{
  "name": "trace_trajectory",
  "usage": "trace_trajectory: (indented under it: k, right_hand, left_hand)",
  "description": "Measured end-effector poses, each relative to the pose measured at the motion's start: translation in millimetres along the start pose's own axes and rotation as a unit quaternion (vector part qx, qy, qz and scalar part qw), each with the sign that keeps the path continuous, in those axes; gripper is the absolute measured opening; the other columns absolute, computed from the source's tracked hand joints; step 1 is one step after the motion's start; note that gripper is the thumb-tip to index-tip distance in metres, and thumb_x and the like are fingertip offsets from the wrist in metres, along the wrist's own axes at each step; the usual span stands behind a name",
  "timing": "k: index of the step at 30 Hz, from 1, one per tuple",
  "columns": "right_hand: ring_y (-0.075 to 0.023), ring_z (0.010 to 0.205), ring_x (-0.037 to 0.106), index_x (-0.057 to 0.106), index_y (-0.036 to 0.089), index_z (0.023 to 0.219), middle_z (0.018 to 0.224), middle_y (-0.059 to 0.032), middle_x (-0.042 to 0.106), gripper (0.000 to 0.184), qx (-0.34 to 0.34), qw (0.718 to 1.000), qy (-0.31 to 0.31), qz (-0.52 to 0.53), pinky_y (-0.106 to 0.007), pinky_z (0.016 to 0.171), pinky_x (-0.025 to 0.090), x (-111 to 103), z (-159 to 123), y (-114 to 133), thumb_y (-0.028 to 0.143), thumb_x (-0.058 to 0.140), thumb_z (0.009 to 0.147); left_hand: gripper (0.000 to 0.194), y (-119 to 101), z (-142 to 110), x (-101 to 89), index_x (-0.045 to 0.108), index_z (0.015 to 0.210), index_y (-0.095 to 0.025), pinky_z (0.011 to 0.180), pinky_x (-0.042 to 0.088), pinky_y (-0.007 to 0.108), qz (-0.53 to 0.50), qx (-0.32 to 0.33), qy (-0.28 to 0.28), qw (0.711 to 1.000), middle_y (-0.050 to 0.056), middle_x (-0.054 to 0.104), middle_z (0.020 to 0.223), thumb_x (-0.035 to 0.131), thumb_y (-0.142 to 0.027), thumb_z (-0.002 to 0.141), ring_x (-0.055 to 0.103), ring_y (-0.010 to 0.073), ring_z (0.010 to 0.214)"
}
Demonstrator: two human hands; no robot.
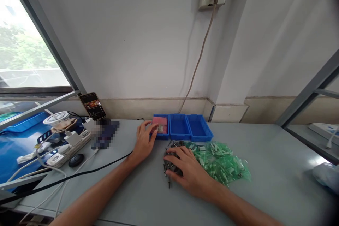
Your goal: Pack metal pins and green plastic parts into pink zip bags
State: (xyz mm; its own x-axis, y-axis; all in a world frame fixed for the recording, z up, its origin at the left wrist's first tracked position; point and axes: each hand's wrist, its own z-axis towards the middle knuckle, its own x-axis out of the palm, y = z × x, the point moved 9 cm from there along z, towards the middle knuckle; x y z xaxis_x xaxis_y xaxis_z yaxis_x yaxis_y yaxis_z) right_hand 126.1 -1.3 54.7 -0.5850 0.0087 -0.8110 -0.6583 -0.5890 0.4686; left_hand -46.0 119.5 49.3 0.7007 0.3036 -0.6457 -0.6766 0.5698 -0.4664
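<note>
My left hand [144,139] reaches over the left edge of the left blue bin [160,137], its fingers slightly bent and apart. In that bin lie a pink packet [160,120] and some small pale pieces [160,129], close to my fingertips. My right hand [188,169] rests palm down, fingers spread, over a loose pile of small dark metal pins [168,182] on the table. Its palm and fingers hide part of the pile. Right beside it lie green translucent plastic bags [225,162] with many small metal pieces in them.
Two more blue bins, a middle one [180,127] and a right one [200,127], adjoin the left bin. A black cable [106,165] crosses the table [270,169]. To the left are a mouse [76,160], a power strip [67,152], a lidded cup [57,120] and a propped phone [92,106].
</note>
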Motion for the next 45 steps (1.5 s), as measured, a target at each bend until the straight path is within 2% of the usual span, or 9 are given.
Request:
trace_trajectory:
  k: [4, 11, 18, 21, 23, 25, 30, 37, 45]
  right_hand:
    - [-0.0314, 0.138, 0.057, 0.069, 0.032, 0.141, 0.145, -0.0071, 0.068, 0.041, -0.029, 0.997, 0.044, -0.058, -0.052, 0.118, 0.044, 12, -3, 3, 0.035, 0.076, 0.101]
    - [-0.0301, 0.126, 0.064, 0.072, 0.025, 0.129, 0.134, -0.0085, 0.073, 0.028, -0.002, 0.996, 0.008, -0.09, -0.049, 0.109, 0.051, 7, 2, -8, 0.019, 0.073, 0.101]
    - [-0.0298, 0.119, 0.066, 0.072, 0.024, 0.125, 0.128, -0.008, 0.074, 0.025, 0.009, 0.993, -0.011, -0.121, -0.048, 0.101, 0.054, 6, 2, -13, 0.015, 0.07, 0.101]
    - [-0.0307, 0.118, 0.065, 0.071, 0.025, 0.126, 0.129, -0.0092, 0.073, 0.026, 0.021, 0.99, -0.027, -0.137, -0.048, 0.099, 0.054, 3, 1, -17, 0.017, 0.069, 0.101]
    - [-0.0313, 0.118, 0.065, 0.07, 0.025, 0.126, 0.128, -0.0099, 0.072, 0.026, 0.034, 0.988, -0.039, -0.147, -0.048, 0.098, 0.054, 1, 1, -21, 0.017, 0.068, 0.101]
    - [-0.0319, 0.118, 0.065, 0.07, 0.023, 0.125, 0.129, -0.0111, 0.072, 0.024, 0.049, 0.986, -0.049, -0.154, -0.048, 0.097, 0.054, -2, 1, -27, 0.016, 0.066, 0.102]
    - [-0.0354, 0.122, 0.063, 0.066, 0.02, 0.135, 0.138, -0.0157, 0.068, 0.033, 0.083, 0.98, -0.068, -0.169, -0.053, 0.099, 0.053, -5, 1, -41, 0.019, 0.066, 0.102]
    - [-0.0363, 0.115, 0.063, 0.07, 0.021, 0.13, 0.129, -0.0142, 0.072, 0.028, 0.08, 0.976, -0.059, -0.193, -0.051, 0.094, 0.049, -4, 2, -44, 0.026, 0.068, 0.103]
    - [-0.0313, 0.108, 0.062, 0.072, 0.023, 0.123, 0.118, -0.0088, 0.074, 0.02, 0.079, 0.979, -0.032, -0.188, -0.045, 0.088, 0.047, -8, 9, -47, 0.021, 0.068, 0.104]
  left_hand:
    - [0.041, -3, -3, 9.2, 0.06, 0.149, -0.028, 0.127, 0.033, 0.056, 0.031, 0.018, 0.041, 0.999, 0.009, 0.056, 0.156, 0.038, -0.039, 0.116, 0.042, 0.0295, 0.149]
    - [0.054, -11, -6, 14.0, 0.037, 0.168, -0.03, 0.128, 0.029, 0.057, 0.082, 0.055, 0.077, 0.992, 0.008, 0.042, 0.173, 0.041, -0.043, 0.116, 0.025, 0.0333, 0.165]
    - [0.049, -21, -8, 9.0, 0.048, 0.161, -0.027, 0.127, 0.03, 0.058, 0.084, 0.08, 0.067, 0.991, 0.011, 0.047, 0.169, 0.047, -0.043, 0.114, 0.028, 0.0359, 0.163]
    - [0.033, -39, -11, -10.2, 0.067, 0.134, -0.024, 0.118, 0.041, 0.051, 0.027, 0.118, 0.037, 0.992, 0.014, 0.064, 0.145, 0.048, -0.041, 0.113, 0.055, 0.0317, 0.14]
    - [0.033, -63, -21, -10.0, 0.071, 0.112, -0.022, 0.102, 0.051, 0.043, -0.036, 0.201, 0.106, 0.973, 0.013, 0.073, 0.115, 0.057, -0.051, 0.108, 0.067, 0.0281, 0.11]
    - [0.052, -79, -36, 0.4, 0.069, 0.11, -0.022, 0.088, 0.054, 0.038, -0.047, 0.242, 0.209, 0.946, 0.01, 0.072, 0.101, 0.07, -0.071, 0.093, 0.069, 0.0266, 0.093]
    - [0.072, -80, -53, 23.7, 0.064, 0.115, -0.021, 0.082, 0.054, 0.038, 0.003, 0.219, 0.298, 0.929, 0.01, 0.071, 0.108, 0.075, -0.083, 0.08, 0.071, 0.0303, 0.093]
    - [0.08, -59, -42, 29.3, 0.052, 0.147, -0.022, 0.091, 0.055, 0.043, 0.051, 0.158, 0.24, 0.956, 0.014, 0.067, 0.129, 0.068, -0.077, 0.092, 0.072, 0.0336, 0.108]
    - [0.039, -57, -41, 33.4, 0.063, 0.124, -0.023, 0.083, 0.054, 0.035, 0.042, 0.143, 0.251, 0.957, 0.007, 0.069, 0.113, 0.065, -0.056, 0.104, 0.072, 0.0254, 0.096]
